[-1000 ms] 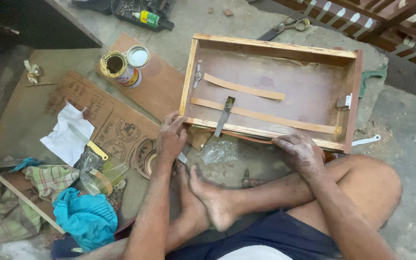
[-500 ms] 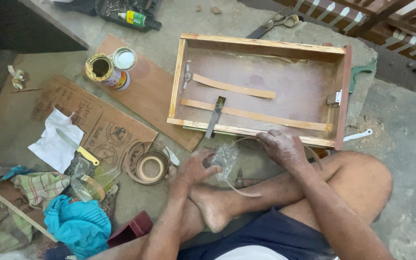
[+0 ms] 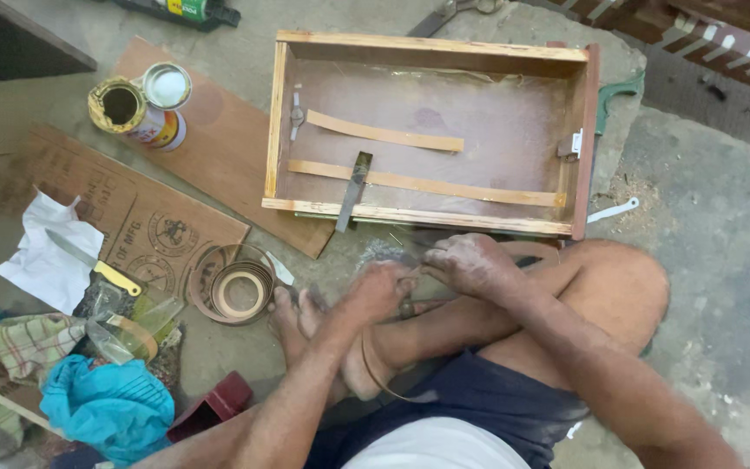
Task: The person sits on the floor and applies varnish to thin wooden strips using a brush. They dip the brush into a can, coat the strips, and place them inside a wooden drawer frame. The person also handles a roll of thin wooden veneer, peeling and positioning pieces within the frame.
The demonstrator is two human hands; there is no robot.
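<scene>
Our two hands meet just above our crossed feet, working a thin strip (image 3: pixel 375 378) of edge band that loops down past the ankle and curls back up between them. The left hand (image 3: pixel 379 291) is curled tight, fingers pinched on the strip; the right hand (image 3: pixel 470 262) lies over it from the other side, fingers bent and close together, though whether they grip the strip itself or the crumpled clear plastic (image 3: pixel 384 254) just beyond we cannot tell. To handle this well, we judge, we should keep the strip flat between the pads, draw it without twisting, and not let the loop kink against the foot. Straight ahead, touching our knees' side, sits the open wooden box (image 3: pixel 431 50) with two pale strips (image 3: pixel 384 135) lying across its floor and a chisel (image 3: pixel 353 187) leaning over its near wall. A coil (image 3: pixel 238 291) of the same band rests on the floor left of our feet, near enough to feed from. Further left lie a knife (image 3: pixel 97 265) on white paper (image 3: pixel 41 269), a blue cloth (image 3: pixel 106 408) and a checked rag (image 3: pixel 28 343). Beyond these an open tin (image 3: pixel 128 108) stands on a brown board (image 3: pixel 219 148), its lid beside it.
</scene>
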